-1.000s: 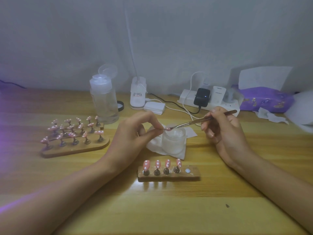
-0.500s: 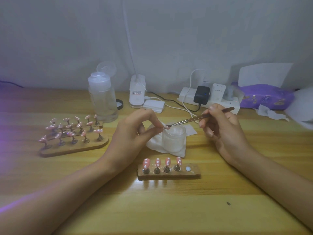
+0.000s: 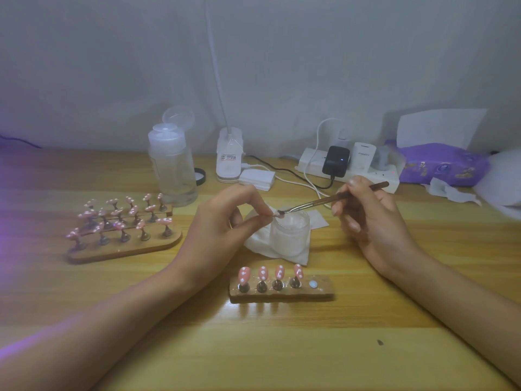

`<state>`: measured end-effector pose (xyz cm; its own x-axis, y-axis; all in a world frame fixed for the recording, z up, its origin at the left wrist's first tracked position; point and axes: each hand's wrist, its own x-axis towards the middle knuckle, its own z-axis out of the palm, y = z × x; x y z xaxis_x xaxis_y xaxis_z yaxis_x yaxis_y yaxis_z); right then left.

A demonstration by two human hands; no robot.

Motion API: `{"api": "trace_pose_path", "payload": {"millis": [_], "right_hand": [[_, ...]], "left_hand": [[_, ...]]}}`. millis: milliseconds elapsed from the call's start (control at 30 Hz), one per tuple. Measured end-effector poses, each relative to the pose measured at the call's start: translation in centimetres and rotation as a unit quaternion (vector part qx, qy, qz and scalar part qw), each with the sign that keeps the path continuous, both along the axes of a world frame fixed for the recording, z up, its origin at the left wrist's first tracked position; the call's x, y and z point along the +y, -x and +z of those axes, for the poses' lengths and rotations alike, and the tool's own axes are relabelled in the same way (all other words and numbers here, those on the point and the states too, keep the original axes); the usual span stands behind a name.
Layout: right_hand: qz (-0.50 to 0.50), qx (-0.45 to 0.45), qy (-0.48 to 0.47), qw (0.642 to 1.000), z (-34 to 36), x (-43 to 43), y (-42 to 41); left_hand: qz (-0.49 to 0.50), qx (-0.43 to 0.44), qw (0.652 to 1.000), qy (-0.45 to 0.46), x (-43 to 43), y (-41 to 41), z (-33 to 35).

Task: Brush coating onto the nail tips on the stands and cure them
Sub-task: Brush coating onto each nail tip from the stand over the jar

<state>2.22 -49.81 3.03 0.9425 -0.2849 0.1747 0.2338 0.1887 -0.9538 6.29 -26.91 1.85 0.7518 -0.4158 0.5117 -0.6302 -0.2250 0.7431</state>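
L hand (image 3: 222,221) is pinching one pink nail tip (image 3: 275,215) betw. thumb and forefinger. Other fingers are curling loosely under; can't tell if they're touching anything.

R hand (image 3: 375,221) is gripping a thin brush (image 3: 332,198) pen-style. The handle is sticking out past the knuckles, up and to the R. The bristle end is pointing L and is touching the pinched tip, or sitting just at it; too small to tell which.

A frosted jar (image 3: 290,235) is standing betw. the two hands, directly under the tip/brush meeting point. It's sitting on a white tissue (image 3: 260,245), just R of L thumb.

A small stand (image 3: 322,290) is lying near side of both hands, betw. the wrists. It's carrying four pink dotted tips (image 3: 262,273) upright on pegs. A pale round disc (image 3: 313,284) is showing at its R end.

A big stand (image 3: 127,248) is sitting well L of L hand, w/ rows of pink tips (image 3: 118,213) on pegs.

Beyond L hand a clear bottle (image 3: 173,170) is standing w/ cap flipped open. A white lamp base (image 3: 229,159) is R of it.

Beyond R hand a power strip (image 3: 310,162) is lying w/ a black charger (image 3: 335,160) plugged in. A purple packet (image 3: 442,165) is further R.

Everything is resting on a wooden table (image 3: 282,348).
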Motion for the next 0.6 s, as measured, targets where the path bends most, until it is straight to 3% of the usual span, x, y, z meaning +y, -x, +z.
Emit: {"api": "trace_pose_path", "payload": {"millis": [167, 600], "right_hand": [[-0.016, 0.009, -0.025, 1.000, 0.14, -0.11, 0.05], [-0.009, -0.016, 0.021, 1.000, -0.06, 0.13, 0.07]], "left_hand": [[0.000, -0.005, 1.000, -0.004, 0.05, 0.04, -0.01], [0.000, 0.001, 1.000, 0.001, 0.08, -0.02, -0.11]]}}
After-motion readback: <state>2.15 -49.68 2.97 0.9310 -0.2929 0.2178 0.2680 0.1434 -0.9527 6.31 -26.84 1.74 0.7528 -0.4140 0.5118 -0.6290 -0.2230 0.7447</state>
